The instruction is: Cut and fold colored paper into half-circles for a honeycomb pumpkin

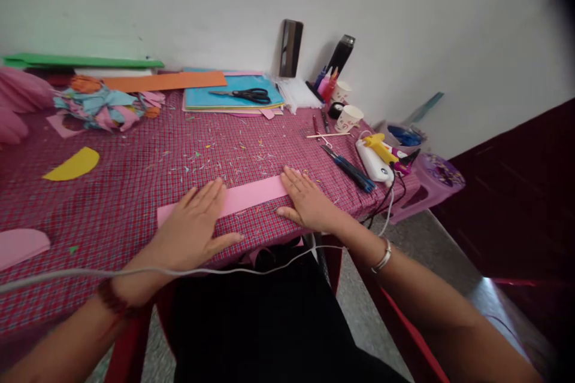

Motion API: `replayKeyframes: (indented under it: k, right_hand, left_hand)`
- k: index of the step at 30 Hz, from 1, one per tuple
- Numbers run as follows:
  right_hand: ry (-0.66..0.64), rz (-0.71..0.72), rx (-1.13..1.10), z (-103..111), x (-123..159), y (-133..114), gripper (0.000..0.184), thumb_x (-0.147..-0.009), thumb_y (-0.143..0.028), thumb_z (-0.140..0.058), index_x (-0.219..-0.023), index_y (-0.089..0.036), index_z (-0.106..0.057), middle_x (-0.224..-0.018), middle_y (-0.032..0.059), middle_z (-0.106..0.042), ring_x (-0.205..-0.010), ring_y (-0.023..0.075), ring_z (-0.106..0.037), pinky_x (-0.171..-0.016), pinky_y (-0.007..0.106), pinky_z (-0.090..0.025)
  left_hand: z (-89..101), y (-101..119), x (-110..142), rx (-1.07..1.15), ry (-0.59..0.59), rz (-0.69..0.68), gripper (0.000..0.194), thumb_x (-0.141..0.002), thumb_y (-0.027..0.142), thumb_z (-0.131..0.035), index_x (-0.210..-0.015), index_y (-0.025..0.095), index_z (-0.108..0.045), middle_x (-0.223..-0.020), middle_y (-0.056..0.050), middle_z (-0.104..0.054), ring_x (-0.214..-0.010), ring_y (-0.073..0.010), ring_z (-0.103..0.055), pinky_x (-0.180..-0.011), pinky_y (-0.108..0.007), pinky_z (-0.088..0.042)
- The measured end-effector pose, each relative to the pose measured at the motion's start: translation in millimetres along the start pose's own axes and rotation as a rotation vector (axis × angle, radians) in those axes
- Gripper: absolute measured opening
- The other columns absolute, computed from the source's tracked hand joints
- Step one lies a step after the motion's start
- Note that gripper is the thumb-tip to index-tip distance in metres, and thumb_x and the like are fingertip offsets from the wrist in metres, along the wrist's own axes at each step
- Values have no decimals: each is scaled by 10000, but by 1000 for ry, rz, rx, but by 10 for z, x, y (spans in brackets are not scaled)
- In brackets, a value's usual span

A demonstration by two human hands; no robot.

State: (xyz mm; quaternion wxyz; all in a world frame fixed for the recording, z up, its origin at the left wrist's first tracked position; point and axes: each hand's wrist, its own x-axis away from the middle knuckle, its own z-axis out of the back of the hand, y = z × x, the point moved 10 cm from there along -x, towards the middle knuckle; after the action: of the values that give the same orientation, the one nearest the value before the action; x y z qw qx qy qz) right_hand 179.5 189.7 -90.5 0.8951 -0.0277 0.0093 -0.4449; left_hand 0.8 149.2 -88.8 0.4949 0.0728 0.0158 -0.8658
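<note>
A long pink paper strip lies flat on the checked tablecloth close to the table's front edge. My left hand rests on the strip's left part, palm down, fingers stretched out and thumb apart. On the strip's right end my right hand lies flat too, its thumb pointing left. Neither hand grips anything. The strip's middle shows between the hands; its right end is covered by my fingers. A white cable runs across my left wrist.
Scissors lie on blue sheets at the back. To the right are a craft knife, a yellow glue gun, a white power strip and paper cups. Crumpled scraps and a yellow paper piece lie left.
</note>
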Motion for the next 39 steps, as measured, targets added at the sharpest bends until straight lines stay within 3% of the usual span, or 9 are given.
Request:
replayKeyframes:
  k: [7, 10, 13, 16, 21, 27, 29, 34, 39]
  right_hand:
    - [31, -102, 1, -30, 248, 377, 786, -939, -563, -391, -1500, -29, -254, -1565, 234, -229, -1468, 315, -186, -1169, 517, -216]
    - [89, -91, -93, -11, 237, 406, 767, -929, -559, -415, -1487, -45, -296, -1549, 231, -280, -1456, 324, -225, -1169, 528, -221]
    - [199, -99, -310, 52, 258, 523, 703, -940, -512, -421, -1503, -115, -279, -1525, 201, -354, -1419, 309, -328, -1148, 530, -285]
    - [324, -167, -547, 109, 327, 711, 655, -944, -465, -450, -1513, -201, -259, -1496, 157, -417, -1380, 285, -401, -1123, 525, -343]
    - [392, -222, -698, 148, 387, 775, 577, -915, -350, -531, -1458, -245, -368, -1442, 121, -490, -1335, 267, -458, -1125, 512, -348]
    - [457, -254, -786, 201, 415, 772, 547, -886, -269, -551, -1416, -226, -420, -1368, 130, -554, -1274, 258, -512, -1113, 520, -346]
    - [536, -275, -887, 233, 460, 793, 558, -885, -278, -557, -1420, -236, -404, -1364, 129, -550, -1275, 253, -509, -1116, 519, -338]
    - [757, -351, -1397, 253, 627, 738, 596, -854, -350, -634, -1397, -287, -395, -1409, 98, -505, -1287, 235, -495, -1116, 483, -343]
    - [500, -199, -1979, 237, 464, 81, 537, -779, -424, -720, -1260, -277, -532, -1371, 89, -553, -1235, 265, -541, -1060, 480, -402]
  left_hand:
    - [30, -530, 849, -104, 61, 105, 819, -896, 633, -323, -1416, 5, -393, -1502, -254, -360, -1407, -358, -326, -1128, -523, -264]
    - [1, -755, 842, -62, 25, 177, 720, -907, 565, -338, -1402, 51, -438, -1471, -229, -424, -1359, -371, -404, -1085, -563, -319]
    - [104, -815, 513, 58, -16, 226, 676, -898, 542, -384, -1415, 110, -438, -1452, -178, -473, -1333, -358, -444, -1066, -549, -359]
    - [238, -523, -9, 202, -86, 127, 689, -873, 512, -458, -1433, 113, -408, -1467, -151, -465, -1324, -293, -463, -1093, -430, -368]
    - [289, -116, -557, 112, -181, 80, 748, -766, 395, -635, -1425, 121, -410, -1351, -164, -561, -1209, -331, -535, -995, -446, -438]
    - [267, 52, -557, 76, -299, 69, 131, -823, 251, -574, -891, 166, -647, -931, -89, -672, -883, -264, -644, -781, -378, -488]
    - [384, 154, -522, 16, -243, 36, 116, -851, 196, -526, -795, 177, -626, -860, -76, -653, -827, -257, -635, -739, -376, -477]
    - [838, 483, -396, -269, 108, -21, 109, -812, 128, -531, -740, 184, -590, -751, -80, -593, -737, -278, -585, -655, -389, -442]
    - [957, 710, -404, -319, 240, 16, 92, -807, 134, -558, -733, 188, -571, -734, -73, -578, -721, -266, -570, -637, -365, -425]
